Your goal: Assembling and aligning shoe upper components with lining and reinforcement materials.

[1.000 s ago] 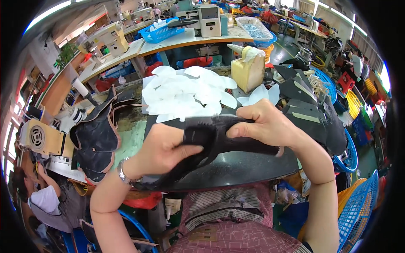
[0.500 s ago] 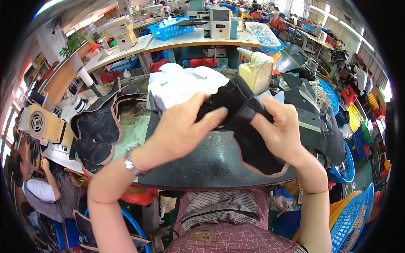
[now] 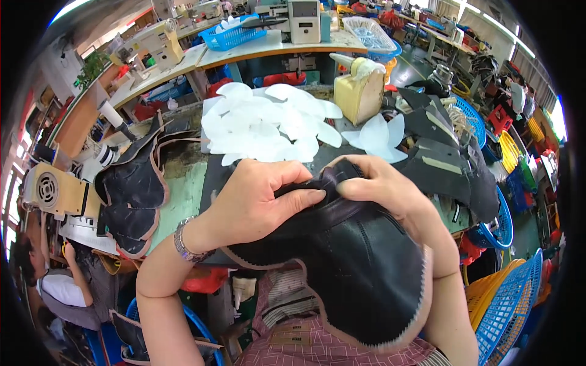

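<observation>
A black leather shoe upper point(image 3: 366, 262) hangs in front of my body, its smooth face showing and a pale zigzag-cut edge along its lower rim. My left hand point(image 3: 259, 198) pinches the folded top band between thumb and fingers. Close beside it, my right hand point(image 3: 381, 186) grips the same band, thumb on top. Both thumbs nearly meet at the fold; some fingertips are hidden behind it. Beyond my hands, thin white shaped pieces point(image 3: 268, 122) lie spread in a pile on the worktable. More white pieces point(image 3: 378, 137) fan out to its right.
Black uppers point(image 3: 131, 189) lie at the table's left, near a cream sewing machine point(image 3: 55, 189) and a seated person point(image 3: 61, 280). A yellowish block-shaped container point(image 3: 357, 97) stands behind the white pieces. Black cut parts point(image 3: 448, 165) are stacked right; a blue basket point(image 3: 513, 311) stands lower right.
Both hands have brought the upper down and closer to my body. It has turned so its smooth leather face hangs toward me, and my hands are closer together on the band.
</observation>
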A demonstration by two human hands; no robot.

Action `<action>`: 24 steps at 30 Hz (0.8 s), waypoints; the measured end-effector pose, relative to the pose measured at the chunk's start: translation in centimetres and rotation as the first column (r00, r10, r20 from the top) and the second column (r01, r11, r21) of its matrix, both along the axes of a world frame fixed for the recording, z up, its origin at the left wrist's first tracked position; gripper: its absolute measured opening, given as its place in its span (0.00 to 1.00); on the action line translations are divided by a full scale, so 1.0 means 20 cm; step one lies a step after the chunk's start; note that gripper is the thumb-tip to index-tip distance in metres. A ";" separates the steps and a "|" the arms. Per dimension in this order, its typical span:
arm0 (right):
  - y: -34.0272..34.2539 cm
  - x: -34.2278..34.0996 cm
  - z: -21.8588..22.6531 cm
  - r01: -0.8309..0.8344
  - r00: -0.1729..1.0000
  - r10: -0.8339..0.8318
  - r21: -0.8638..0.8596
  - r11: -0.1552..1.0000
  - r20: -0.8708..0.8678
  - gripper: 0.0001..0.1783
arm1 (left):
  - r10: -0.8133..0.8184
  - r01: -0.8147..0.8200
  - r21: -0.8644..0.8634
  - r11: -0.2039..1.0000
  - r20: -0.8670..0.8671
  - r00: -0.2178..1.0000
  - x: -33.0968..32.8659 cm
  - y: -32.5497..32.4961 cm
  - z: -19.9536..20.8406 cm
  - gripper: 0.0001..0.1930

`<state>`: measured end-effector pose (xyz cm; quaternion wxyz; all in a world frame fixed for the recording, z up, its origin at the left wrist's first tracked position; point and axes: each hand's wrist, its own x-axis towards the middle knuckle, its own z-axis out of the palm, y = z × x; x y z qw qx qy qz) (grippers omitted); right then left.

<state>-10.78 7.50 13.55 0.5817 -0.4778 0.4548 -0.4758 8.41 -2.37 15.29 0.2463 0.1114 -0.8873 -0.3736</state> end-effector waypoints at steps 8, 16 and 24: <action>0.10 0.10 -0.18 0.204 0.941 -0.126 -0.229 0.952 0.313 0.13 | -0.342 0.339 0.103 0.935 0.019 0.939 0.00 -0.13 -0.09 0.13; -0.11 -0.15 -0.19 -0.303 0.943 0.316 -0.124 0.945 0.104 0.24 | -0.410 0.180 0.538 0.824 0.345 0.844 -0.05 -0.12 -0.01 0.13; -0.04 -0.16 -0.25 -0.059 0.971 0.069 -0.049 0.997 0.231 0.18 | -0.427 0.149 0.586 0.797 0.371 0.824 -0.04 -0.21 -0.10 0.18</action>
